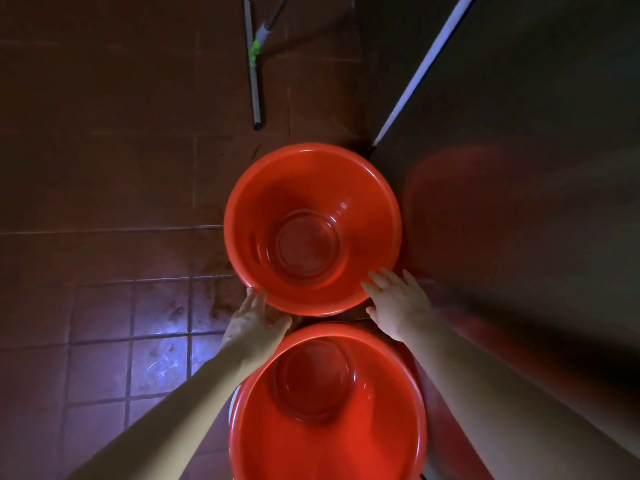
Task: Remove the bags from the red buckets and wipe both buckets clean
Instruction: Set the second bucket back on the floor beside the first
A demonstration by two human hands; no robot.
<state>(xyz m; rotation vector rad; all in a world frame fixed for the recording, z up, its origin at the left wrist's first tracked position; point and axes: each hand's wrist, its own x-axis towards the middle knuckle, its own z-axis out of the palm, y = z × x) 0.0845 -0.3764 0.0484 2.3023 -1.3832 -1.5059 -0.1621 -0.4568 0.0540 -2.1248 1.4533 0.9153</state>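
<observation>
Tiles [104, 188] of dull red-brown spread out to the left of the left hand, with a bluish patch of light on them beside the forearm. Well ahead of that hand's fingertips a squeegee [255, 81] lies on the floor, its long blade running away from the person.

The left hand [254, 318] has its fingers straight and together. They are laid against the outside of the far bucket [263, 209] just under its near-left rim, with the thumb stretched off to the right below the rim; it closes round nothing.

The far bucket stands between the two hands and just ahead of them, upright with its mouth facing the camera, so its axis runs from floor to head. Being round, it has no long side across the floor. Its bare bottom shows.

Behind the hands, between the forearms, the near bucket [311, 455] stands the same way, mouth up. Whether the two rims touch cannot be told.

The right hand [398, 303] is spread, its fingers nearly straight and apart, with the fingertips resting on the far bucket's near-right rim. To the right of this hand rises a dark metal panel [519, 98] carrying a blurred red reflection.
</observation>
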